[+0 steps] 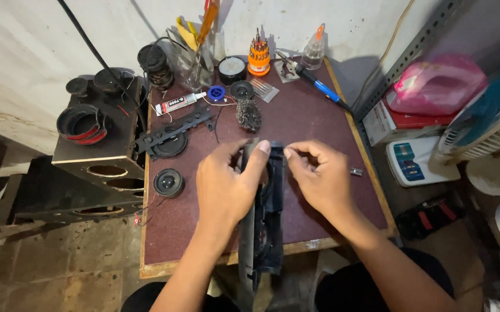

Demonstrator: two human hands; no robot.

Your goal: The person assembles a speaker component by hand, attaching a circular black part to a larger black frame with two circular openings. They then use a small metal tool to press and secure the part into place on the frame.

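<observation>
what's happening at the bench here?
A person holds a long black plastic housing on end over a maroon-topped table. The left hand grips its upper end, thumb over the top edge; the right hand pinches at the same end. Around them lie a small round speaker, a glue tube, a soldering iron and a screwdriver bit set.
</observation>
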